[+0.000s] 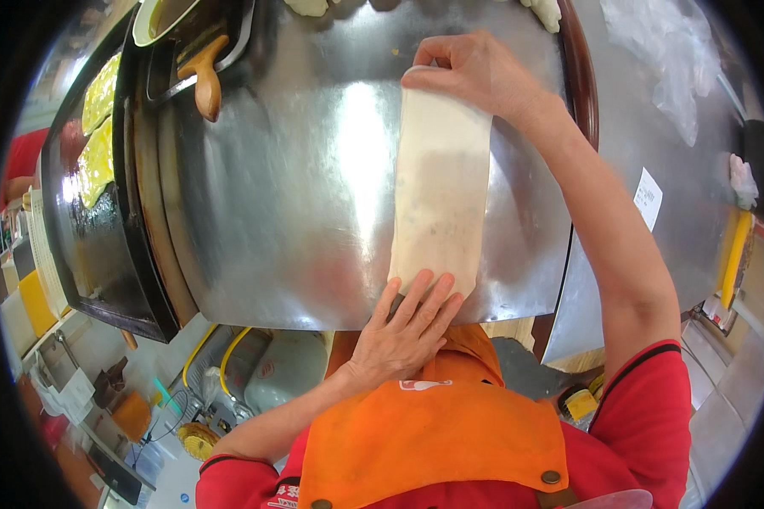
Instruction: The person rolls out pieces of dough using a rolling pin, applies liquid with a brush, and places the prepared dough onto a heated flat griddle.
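Note:
A long, thin sheet of pale dough (441, 184) lies lengthwise on a shiny metal worktop (280, 191). At its far end my right hand (461, 70) pinches the edge between thumb and fingers. My left hand (407, 324) rests with spread fingers on the near end of the dough, close to the worktop's front edge; it grips nothing. More pieces of dough (543, 13) sit at the far edge of the worktop, partly cut off by the picture's rim.
At the left stands a dark griddle (102, 248) with two glossy yellow-green flat pieces (97, 159). Behind it are a wooden-handled brush (208, 89) on a metal tray and a bowl of liquid (165, 19). At the right lie a plastic bag (675, 57) and a printed paper slip (648, 198).

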`<action>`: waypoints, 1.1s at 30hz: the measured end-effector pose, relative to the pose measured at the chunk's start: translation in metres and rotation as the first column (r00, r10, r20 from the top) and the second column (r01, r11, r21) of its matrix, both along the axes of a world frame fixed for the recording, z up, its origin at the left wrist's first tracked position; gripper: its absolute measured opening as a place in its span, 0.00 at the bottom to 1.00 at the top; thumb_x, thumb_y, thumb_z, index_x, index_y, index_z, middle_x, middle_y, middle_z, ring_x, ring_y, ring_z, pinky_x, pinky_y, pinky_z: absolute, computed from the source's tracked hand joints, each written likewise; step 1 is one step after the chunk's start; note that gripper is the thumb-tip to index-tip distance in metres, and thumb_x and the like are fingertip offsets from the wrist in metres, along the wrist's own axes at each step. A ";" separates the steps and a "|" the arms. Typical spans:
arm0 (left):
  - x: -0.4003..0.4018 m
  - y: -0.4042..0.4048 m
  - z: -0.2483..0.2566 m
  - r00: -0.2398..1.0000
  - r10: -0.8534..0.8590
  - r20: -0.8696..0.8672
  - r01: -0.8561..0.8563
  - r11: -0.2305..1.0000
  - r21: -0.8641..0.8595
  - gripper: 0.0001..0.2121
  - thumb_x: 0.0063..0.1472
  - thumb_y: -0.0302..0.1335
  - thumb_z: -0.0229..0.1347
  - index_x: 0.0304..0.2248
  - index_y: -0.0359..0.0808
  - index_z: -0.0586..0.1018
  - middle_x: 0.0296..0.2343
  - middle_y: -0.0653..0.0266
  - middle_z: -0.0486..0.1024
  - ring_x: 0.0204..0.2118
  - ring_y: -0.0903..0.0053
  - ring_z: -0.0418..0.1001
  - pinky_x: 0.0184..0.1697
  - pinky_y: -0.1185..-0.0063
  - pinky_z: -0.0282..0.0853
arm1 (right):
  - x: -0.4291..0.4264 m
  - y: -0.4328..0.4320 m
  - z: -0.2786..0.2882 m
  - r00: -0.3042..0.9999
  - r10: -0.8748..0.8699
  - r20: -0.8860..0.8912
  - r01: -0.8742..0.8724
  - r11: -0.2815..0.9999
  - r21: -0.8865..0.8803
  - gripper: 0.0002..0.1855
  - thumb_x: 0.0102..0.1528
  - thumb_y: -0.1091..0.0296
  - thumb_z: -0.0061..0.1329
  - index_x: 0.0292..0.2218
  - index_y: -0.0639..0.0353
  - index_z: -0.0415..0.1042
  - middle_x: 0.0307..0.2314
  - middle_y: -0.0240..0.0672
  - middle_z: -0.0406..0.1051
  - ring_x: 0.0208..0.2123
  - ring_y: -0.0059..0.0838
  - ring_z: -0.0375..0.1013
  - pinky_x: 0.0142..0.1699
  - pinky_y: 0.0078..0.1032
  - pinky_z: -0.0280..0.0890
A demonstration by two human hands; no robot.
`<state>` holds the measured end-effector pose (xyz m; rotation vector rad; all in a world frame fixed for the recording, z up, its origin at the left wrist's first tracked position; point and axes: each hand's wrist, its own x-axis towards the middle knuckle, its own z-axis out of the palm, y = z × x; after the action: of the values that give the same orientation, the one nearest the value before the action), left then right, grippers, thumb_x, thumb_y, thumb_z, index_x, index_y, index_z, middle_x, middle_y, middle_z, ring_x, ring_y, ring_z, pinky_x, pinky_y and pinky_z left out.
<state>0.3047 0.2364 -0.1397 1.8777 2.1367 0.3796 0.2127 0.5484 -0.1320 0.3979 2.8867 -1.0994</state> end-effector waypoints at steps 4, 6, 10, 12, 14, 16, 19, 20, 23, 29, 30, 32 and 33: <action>-0.026 0.011 0.003 0.988 0.095 0.118 -0.115 0.978 0.173 0.30 0.50 0.33 0.58 0.55 0.42 0.68 0.55 0.56 0.64 0.57 0.60 0.62 0.58 0.62 0.55 | -0.003 -0.003 0.016 0.995 0.039 0.088 -0.046 0.995 0.085 0.21 0.48 0.48 0.51 0.29 0.61 0.76 0.19 0.35 0.72 0.24 0.29 0.70 0.32 0.26 0.64; -0.067 0.044 0.015 0.937 0.232 0.262 -0.279 0.947 0.160 0.28 0.52 0.30 0.57 0.54 0.40 0.69 0.53 0.55 0.66 0.55 0.58 0.64 0.56 0.63 0.58 | -0.006 -0.001 0.023 0.984 0.034 0.177 -0.053 0.993 0.102 0.22 0.47 0.48 0.52 0.30 0.62 0.76 0.21 0.36 0.73 0.26 0.30 0.70 0.33 0.28 0.64; -0.156 0.123 0.008 0.904 0.369 0.216 -0.423 0.841 0.336 0.20 0.57 0.25 0.52 0.50 0.32 0.71 0.46 0.52 0.71 0.48 0.60 0.69 0.50 0.73 0.65 | 0.010 0.011 0.029 0.984 0.038 0.176 -0.033 0.999 -0.031 0.20 0.49 0.55 0.50 0.35 0.65 0.75 0.30 0.41 0.73 0.34 0.39 0.72 0.40 0.32 0.66; -0.179 0.144 0.012 0.908 0.330 0.257 -0.378 0.911 0.164 0.17 0.57 0.25 0.52 0.46 0.31 0.73 0.39 0.54 0.73 0.42 0.62 0.71 0.45 0.73 0.66 | 0.030 0.019 0.025 0.993 0.020 0.114 -0.017 0.999 -0.028 0.17 0.50 0.64 0.50 0.38 0.67 0.73 0.31 0.41 0.73 0.33 0.37 0.72 0.40 0.30 0.66; -0.185 0.151 0.008 0.887 0.341 0.311 -0.380 0.922 0.071 0.10 0.55 0.25 0.53 0.37 0.29 0.76 0.26 0.58 0.73 0.31 0.69 0.72 0.37 0.73 0.68 | 0.044 0.013 0.017 0.992 -0.070 0.103 0.082 0.990 -0.114 0.16 0.49 0.70 0.49 0.40 0.67 0.73 0.30 0.40 0.72 0.32 0.35 0.71 0.39 0.28 0.66; -0.185 0.155 0.008 0.867 0.363 0.341 -0.385 0.923 -0.004 0.09 0.55 0.25 0.55 0.35 0.30 0.75 0.25 0.60 0.73 0.29 0.72 0.72 0.35 0.75 0.68 | 0.056 0.006 0.011 0.983 -0.171 0.064 0.179 0.970 -0.165 0.16 0.49 0.75 0.49 0.41 0.66 0.72 0.28 0.37 0.70 0.31 0.30 0.70 0.38 0.25 0.66; -0.180 0.155 0.018 0.822 0.386 0.418 -0.400 0.915 -0.059 0.08 0.55 0.26 0.56 0.33 0.30 0.74 0.26 0.62 0.74 0.28 0.76 0.72 0.34 0.77 0.68 | 0.060 -0.004 0.009 0.958 -0.284 -0.031 0.271 0.940 -0.207 0.14 0.49 0.76 0.50 0.40 0.66 0.72 0.26 0.34 0.69 0.29 0.25 0.68 0.38 0.23 0.65; -0.178 0.154 0.021 0.803 0.392 0.449 -0.406 0.911 -0.069 0.08 0.55 0.26 0.56 0.33 0.31 0.74 0.26 0.62 0.74 0.28 0.78 0.72 0.34 0.78 0.68 | 0.060 -0.004 0.015 0.950 -0.307 -0.053 0.289 0.931 -0.224 0.14 0.50 0.75 0.49 0.40 0.67 0.72 0.26 0.36 0.69 0.30 0.28 0.69 0.38 0.26 0.66; -0.173 0.153 0.022 0.688 0.433 0.582 -0.519 0.854 -0.021 0.07 0.56 0.25 0.56 0.34 0.33 0.75 0.27 0.64 0.75 0.28 0.79 0.71 0.35 0.79 0.69 | 0.056 -0.002 0.019 0.941 -0.332 -0.072 0.308 0.923 -0.231 0.11 0.51 0.75 0.49 0.37 0.68 0.71 0.27 0.39 0.70 0.30 0.33 0.70 0.39 0.28 0.66; -0.186 0.152 -0.011 0.965 0.262 -0.012 -0.245 0.914 0.324 0.08 0.58 0.23 0.55 0.38 0.37 0.76 0.32 0.62 0.76 0.34 0.80 0.73 0.38 0.78 0.70 | 0.053 -0.008 -0.001 0.936 -0.331 -0.123 0.318 0.942 -0.110 0.07 0.51 0.74 0.50 0.33 0.67 0.73 0.31 0.36 0.71 0.32 0.26 0.70 0.39 0.24 0.65; -0.185 0.151 -0.011 0.944 0.300 0.140 -0.328 0.904 0.275 0.10 0.59 0.23 0.53 0.41 0.36 0.75 0.35 0.61 0.75 0.37 0.79 0.73 0.41 0.78 0.69 | 0.056 -0.011 -0.003 0.925 -0.347 -0.157 0.342 0.938 -0.061 0.06 0.51 0.75 0.51 0.32 0.67 0.73 0.30 0.34 0.72 0.32 0.23 0.70 0.38 0.23 0.65; -0.182 0.146 -0.011 0.827 0.371 0.422 -0.464 0.875 0.141 0.13 0.61 0.23 0.51 0.46 0.36 0.74 0.41 0.59 0.74 0.42 0.77 0.72 0.45 0.78 0.68 | 0.062 -0.018 -0.004 0.878 -0.419 -0.232 0.389 0.906 -0.167 0.12 0.56 0.67 0.48 0.39 0.66 0.73 0.38 0.38 0.71 0.39 0.26 0.70 0.45 0.23 0.63; -0.179 0.139 -0.009 0.728 0.350 0.590 -0.522 0.841 0.145 0.16 0.63 0.26 0.49 0.50 0.34 0.70 0.45 0.57 0.71 0.46 0.75 0.69 0.50 0.77 0.64 | 0.063 -0.025 -0.006 0.852 -0.449 -0.269 0.397 0.889 -0.228 0.16 0.59 0.64 0.46 0.43 0.66 0.72 0.42 0.40 0.71 0.43 0.28 0.70 0.48 0.24 0.63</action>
<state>0.1257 0.3755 -0.1488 1.1244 2.1554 1.2503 0.2757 0.5238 -0.1376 0.9771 3.0202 -1.5861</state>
